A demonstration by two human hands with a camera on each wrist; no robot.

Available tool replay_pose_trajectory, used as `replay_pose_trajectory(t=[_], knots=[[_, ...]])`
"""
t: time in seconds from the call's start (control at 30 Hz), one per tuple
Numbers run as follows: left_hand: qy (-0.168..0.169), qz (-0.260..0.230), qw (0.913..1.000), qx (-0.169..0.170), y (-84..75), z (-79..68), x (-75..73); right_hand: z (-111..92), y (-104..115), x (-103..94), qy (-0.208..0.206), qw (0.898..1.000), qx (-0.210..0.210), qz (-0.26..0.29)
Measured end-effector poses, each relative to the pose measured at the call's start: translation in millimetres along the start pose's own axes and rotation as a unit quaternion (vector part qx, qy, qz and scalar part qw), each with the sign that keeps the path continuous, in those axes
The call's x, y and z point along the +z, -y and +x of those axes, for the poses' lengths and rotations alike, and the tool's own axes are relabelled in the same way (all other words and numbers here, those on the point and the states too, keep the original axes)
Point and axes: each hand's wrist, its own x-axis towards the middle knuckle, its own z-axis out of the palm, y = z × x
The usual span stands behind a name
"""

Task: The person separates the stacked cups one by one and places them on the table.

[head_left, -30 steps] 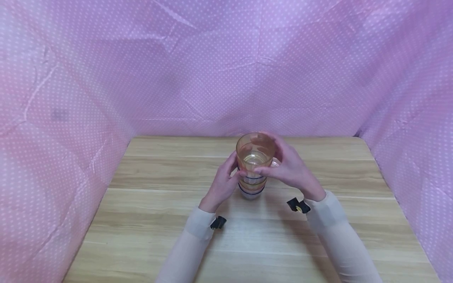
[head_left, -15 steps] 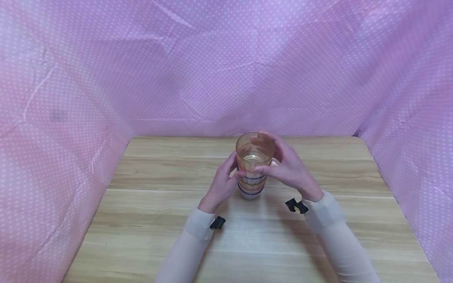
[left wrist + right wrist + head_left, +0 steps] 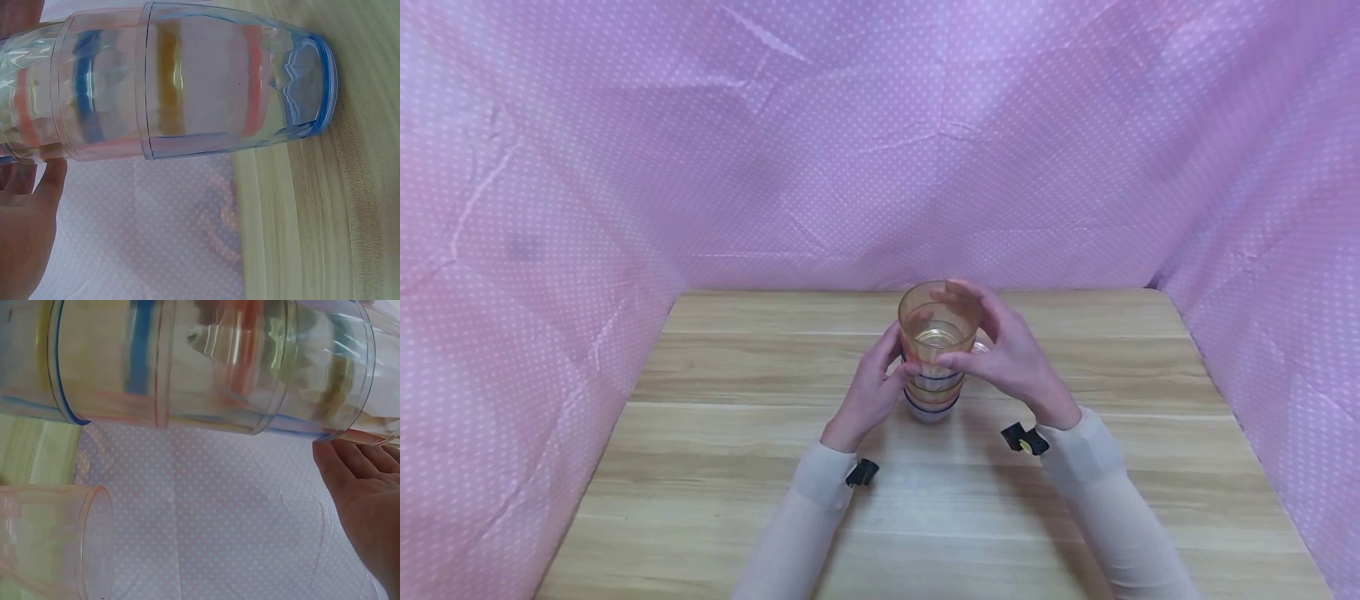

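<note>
A tall stack of nested clear plastic cups [image 3: 932,407], tinted in several colours, stands upright on the wooden table. Its lowest cup, the blue one [image 3: 212,87], touches the tabletop in the left wrist view. An amber cup [image 3: 938,321] tops the stack, mouth up. My left hand [image 3: 871,385] grips the stack from the left, below the top cup, thumb toward me. Higher up on the other side, my right hand [image 3: 1018,358] holds the stack near the amber cup, thumb in front and fingers behind. Some fingertips are hidden by the cups.
A separate pink-tinted cup [image 3: 44,537] stands close by the stack; in the head view it is mostly hidden behind my right hand. Pink dotted cloth [image 3: 820,167] walls in the wooden table [image 3: 737,467] at the back and both sides.
Both hands keep their hold and the stack stays in place. My right wrist has shifted very slightly to the left.
</note>
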Motion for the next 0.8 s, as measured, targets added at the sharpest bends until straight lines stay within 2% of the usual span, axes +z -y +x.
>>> replay_pose_trajectory(t=[0.8], knots=[[0.000, -0.003, 1.0000, 0.009, 1.0, 0.7, -0.2, 2.1, 3.1, 4.6, -0.032, 0.999, -0.012, 0.032]])
